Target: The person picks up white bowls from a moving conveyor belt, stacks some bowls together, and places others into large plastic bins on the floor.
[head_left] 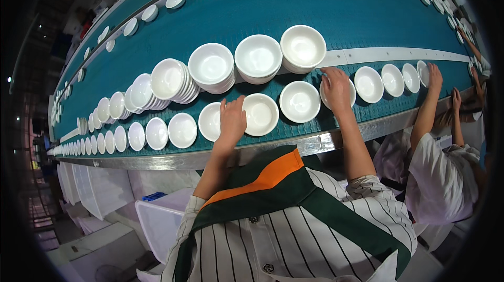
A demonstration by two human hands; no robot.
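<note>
A row of white bowls (pixel 182 130) runs along the near strip of the teal conveyor. My left hand (pixel 232 119) lies over the rims of a bowl (pixel 210 124) and its right neighbour (pixel 261 115), fingers slightly bent and apart. My right hand (pixel 337 90) rests over another bowl (pixel 350 93), partly hiding it, its curved fingers apart at the rim. Between my hands sits an uncovered bowl (pixel 300 102). Behind these stand stacks of white bowls (pixel 211 64), the larger ones upright in front of me.
A metal rail (pixel 283 144) edges the conveyor (pixel 367 14), with loose bowls (pixel 176 0) along its far side. Other people (pixel 441 177) work at my right, one hand (pixel 433 80) at the bowls. White plastic bins (pixel 102 187) stand below the rail at left.
</note>
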